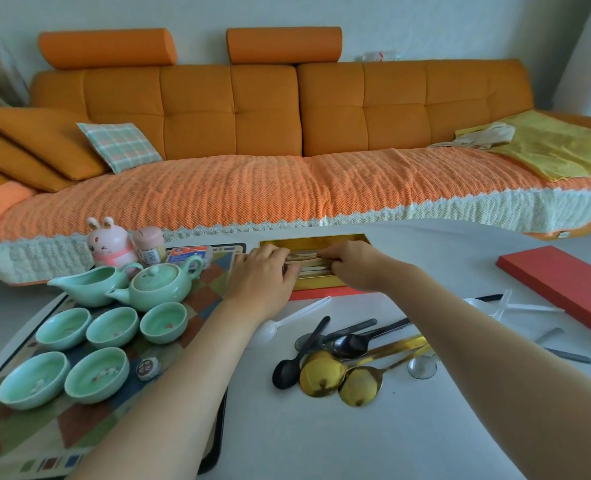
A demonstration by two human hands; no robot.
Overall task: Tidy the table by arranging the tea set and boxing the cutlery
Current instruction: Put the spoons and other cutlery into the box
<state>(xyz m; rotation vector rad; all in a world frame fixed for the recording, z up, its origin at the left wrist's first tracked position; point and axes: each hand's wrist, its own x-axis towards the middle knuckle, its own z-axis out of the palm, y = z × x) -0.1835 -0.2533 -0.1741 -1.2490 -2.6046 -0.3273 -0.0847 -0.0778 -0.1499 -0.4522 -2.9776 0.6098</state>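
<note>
Head view: both arms reach to 12 o'clock, where a gold-lined box [313, 242] lies open at the far edge of the white table [321, 445]. The left hand [263, 271] and right hand [353, 268] meet over the box, each with fingers and thumb curled onto a bundle of pale chopsticks [309, 262] lying lengthwise inside it. The left hand pinches one end and the right hand the other.

At 3 o'clock the red lid [564, 292] lies flat on the table, well apart from the box. Just below centre, loose spoons form a heap: two gold spoons [321, 377] side by side, a black spoon [285, 374] touching them at 9 o'clock, and darker metal ones crossed above. A white plastic spoon [280, 325] lies beside the left forearm.

At 8 o'clock the celadon tea set stands on a patterned tray [214, 445]: teapot [155, 284] and pitcher [90, 284] at the far side, with five cups [114, 327] in two rows nearer the camera. A pink rabbit figure [109, 244] stands behind the pitcher.
</note>
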